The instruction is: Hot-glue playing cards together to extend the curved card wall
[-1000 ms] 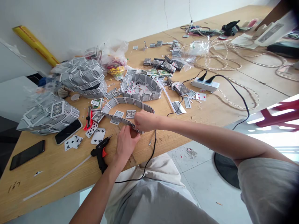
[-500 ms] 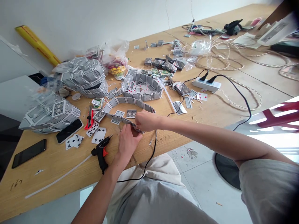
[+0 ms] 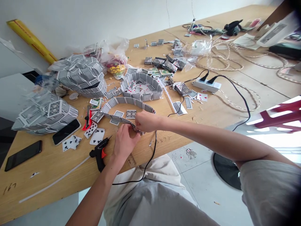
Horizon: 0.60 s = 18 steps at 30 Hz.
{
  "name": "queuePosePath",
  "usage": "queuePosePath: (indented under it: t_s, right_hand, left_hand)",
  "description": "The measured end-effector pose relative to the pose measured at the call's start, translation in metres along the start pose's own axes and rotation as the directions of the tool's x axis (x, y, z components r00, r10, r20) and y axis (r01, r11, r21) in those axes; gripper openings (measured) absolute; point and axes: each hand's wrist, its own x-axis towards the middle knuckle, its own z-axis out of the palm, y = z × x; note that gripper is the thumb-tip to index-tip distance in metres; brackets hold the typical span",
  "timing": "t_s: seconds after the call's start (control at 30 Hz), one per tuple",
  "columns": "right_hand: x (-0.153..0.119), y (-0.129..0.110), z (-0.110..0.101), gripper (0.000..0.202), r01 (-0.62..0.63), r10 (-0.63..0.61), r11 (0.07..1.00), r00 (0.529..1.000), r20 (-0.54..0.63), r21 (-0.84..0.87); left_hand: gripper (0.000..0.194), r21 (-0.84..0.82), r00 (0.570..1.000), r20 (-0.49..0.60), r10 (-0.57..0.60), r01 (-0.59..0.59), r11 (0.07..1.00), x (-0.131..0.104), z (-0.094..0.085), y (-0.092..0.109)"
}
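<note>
A curved strip of folded playing cards (image 3: 117, 101) stands on edge on the wooden table, bent into a loop. Its near end is between my two hands. My left hand (image 3: 124, 138) grips the strip from the near side, thumb and fingers around it. My right hand (image 3: 146, 121) is closed on the same part, just to the right. Inside the loop lie a patterned card (image 3: 131, 114) and more cards. A black glue gun (image 3: 100, 153) with a red trigger lies left of my left wrist.
Behind the loop stands a card-built basket (image 3: 141, 88). Two larger card structures, a red cutter (image 3: 87, 119) and two phones (image 3: 23, 155) are at the left. A power strip (image 3: 207, 84) sits right, its black cable crossing near my hands.
The view has shifted slightly, so most things sit a little further left. My left hand has slid a little left along the strip; my right hand keeps its pinch.
</note>
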Motion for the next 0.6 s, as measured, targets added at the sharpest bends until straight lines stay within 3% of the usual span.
queuePosePath:
  t_s: [0.37, 0.5, 0.6]
  right_hand:
    - [-0.008, -0.001, 0.005, 0.024, -0.036, 0.035, 0.999, 0.999, -0.027, -0.004]
    - [-0.02, -0.01, 0.011, 0.036, -0.043, 0.039, 0.998, 0.995, -0.093, -0.047]
    - [-0.028, -0.016, 0.014, 0.047, 0.039, -0.053, 0.994, 0.99, -0.127, -0.106]
  left_hand:
    - [0.018, 0.011, 0.997, 0.077, 0.015, -0.016, 1.0, -0.001, -0.002, -0.007]
    - [0.024, -0.046, 0.997, 0.053, 0.051, -0.049, 0.998, -0.017, -0.013, -0.012]
    - [0.019, -0.086, 0.998, 0.029, 0.048, -0.045, 0.995, -0.04, -0.031, -0.02]
